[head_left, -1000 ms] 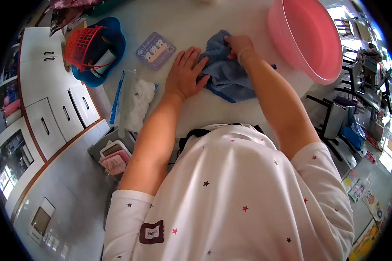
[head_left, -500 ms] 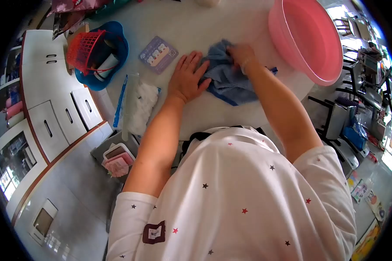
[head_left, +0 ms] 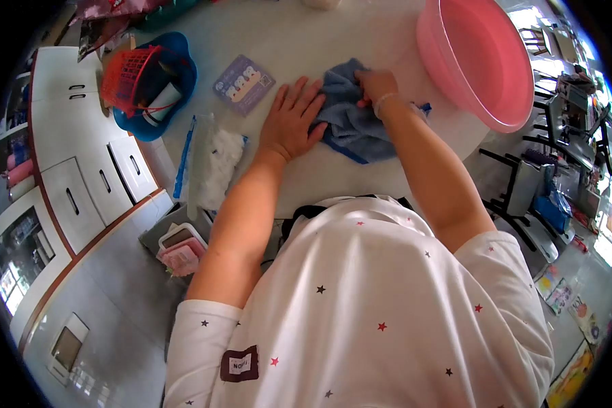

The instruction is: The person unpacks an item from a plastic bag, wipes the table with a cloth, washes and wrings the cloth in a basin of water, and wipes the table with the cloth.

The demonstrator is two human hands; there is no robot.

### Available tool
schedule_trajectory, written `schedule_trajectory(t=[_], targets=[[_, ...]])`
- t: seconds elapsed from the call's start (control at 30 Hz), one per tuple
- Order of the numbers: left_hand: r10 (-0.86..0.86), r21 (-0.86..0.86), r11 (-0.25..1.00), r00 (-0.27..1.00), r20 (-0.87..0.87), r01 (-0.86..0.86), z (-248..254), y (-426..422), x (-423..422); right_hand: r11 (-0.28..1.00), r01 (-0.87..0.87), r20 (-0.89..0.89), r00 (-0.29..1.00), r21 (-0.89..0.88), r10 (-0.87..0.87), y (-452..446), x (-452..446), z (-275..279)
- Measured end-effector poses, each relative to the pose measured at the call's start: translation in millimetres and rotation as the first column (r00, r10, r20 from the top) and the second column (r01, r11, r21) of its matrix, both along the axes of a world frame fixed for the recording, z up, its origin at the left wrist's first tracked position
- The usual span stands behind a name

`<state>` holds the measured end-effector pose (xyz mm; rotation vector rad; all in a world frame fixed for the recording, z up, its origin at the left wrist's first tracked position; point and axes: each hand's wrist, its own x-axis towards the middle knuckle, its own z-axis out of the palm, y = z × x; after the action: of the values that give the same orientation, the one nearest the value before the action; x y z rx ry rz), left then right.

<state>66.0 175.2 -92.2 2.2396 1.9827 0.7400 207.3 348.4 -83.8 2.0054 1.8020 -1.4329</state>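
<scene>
A crumpled blue cloth (head_left: 357, 122) lies on the white table (head_left: 306, 180). My right hand (head_left: 377, 88) is closed on the upper part of the cloth. Flat on the tabletop, with its fingers spread, rests my left hand (head_left: 291, 119); its fingertips and thumb come close to the cloth's left edge. Up and to the left of that hand is a purple card (head_left: 245, 85) with white cartoon figures. A clear plastic packet with white contents (head_left: 219, 166) sits by my left forearm.
A large pink basin (head_left: 449, 75) stands at the right of the table. On the left is a blue tub (head_left: 187, 75) with a red basket (head_left: 126, 71) in it. White cabinets (head_left: 68, 143) line the left side; chairs (head_left: 520, 183) stand at the right.
My right hand was blurred by motion and now shows sharply, still on the cloth. The cloth's folds have shifted slightly. My left hand has stayed in nearly the same spot.
</scene>
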Motion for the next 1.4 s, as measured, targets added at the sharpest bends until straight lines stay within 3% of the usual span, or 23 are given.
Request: schedule_trajectory(t=[0.07,0.13,0.2,0.27,0.33,0.37,0.43,0.47,0.53,0.57,0.63,0.7,0.77,0.87,0.97,1.07,1.17,1.27,1.4], targets=[[-0.046,-0.011,0.999,0.999,-0.022,0.046,0,-4,2,0.993,0.113,-0.035,0.993,-0.02,-0.113,8,-14,-2],[-0.118,-0.032,0.993,0.992,-0.039,0.117,-3,-2,-2,0.941,-0.314,0.086,0.948,0.123,0.305,25,-8,-43],[-0.181,-0.032,0.983,0.983,0.035,0.182,3,-6,-5,0.843,-0.516,0.166,0.854,0.154,0.493,17,-4,-44],[-0.314,-0.028,0.947,0.94,0.132,0.32,7,-12,-3,0.847,-0.52,0.173,0.849,0.111,0.499,-29,11,4],[-0.499,0.001,0.858,0.832,0.244,0.514,5,-16,2,0.915,-0.402,0.11,0.909,-0.034,0.403,-31,21,29],[-0.5,0.0,0.852,0.815,0.293,0.523,6,-19,13,0.932,-0.344,0.084,0.931,-0.116,0.354,-32,24,34],[-0.487,-0.006,0.848,0.783,0.387,0.53,16,-15,49,0.922,-0.369,0.098,0.919,-0.119,0.381,-24,25,30],[-0.452,0.027,0.874,0.791,0.413,0.485,15,-10,61,0.917,-0.381,0.102,0.914,-0.119,0.393,-20,23,28],[-0.389,0.091,0.915,0.794,0.467,0.394,12,-1,77,0.947,-0.297,0.089,0.954,0.12,0.287,-23,22,11],[-0.317,0.01,0.934,0.815,0.485,0.358,11,2,75,0.94,-0.246,0.074,0.969,0.237,0.235,-25,24,3],[-0.164,-0.157,0.948,0.849,0.502,0.276,18,8,58,0.914,-0.296,0.055,0.955,0.277,0.293,-29,23,3],[-0.033,0.019,0.999,0.946,0.323,0.028,10,11,30,0.893,-0.326,0.053,0.944,0.312,0.326,-32,20,2],[0.181,0.068,0.979,0.974,0.136,-0.191,-6,17,5,0.877,-0.339,0.077,0.94,0.34,0.333,-32,19,-3],[0.24,0.048,0.97,0.971,-0.013,-0.239,-13,17,-14,0.817,-0.454,0.286,0.885,0.356,0.367,-34,2,15],[0.243,0.008,0.97,0.968,-0.06,-0.243,-15,17,-12,0.783,-0.527,0.338,0.841,0.33,0.423,-33,5,11],[0.25,-0.056,0.966,0.966,-0.059,-0.253,-11,17,-14,0.851,-0.463,0.23,0.881,0.246,0.413,-26,7,19],[0.257,-0.034,0.966,0.966,-0.043,-0.258,-12,16,-11,0.953,-0.21,0.139,0.973,0.216,0.183,-14,-8,14],[0.263,-0.064,0.961,0.962,-0.067,-0.268,-6,16,-11,0.934,-0.335,0.165,0.935,0.122,0.314,-3,5,7],[0.24,-0.012,0.97,0.968,-0.07,-0.242,-13,18,-11,0.929,-0.336,0.127,0.939,0.153,0.319,-15,22,12]])
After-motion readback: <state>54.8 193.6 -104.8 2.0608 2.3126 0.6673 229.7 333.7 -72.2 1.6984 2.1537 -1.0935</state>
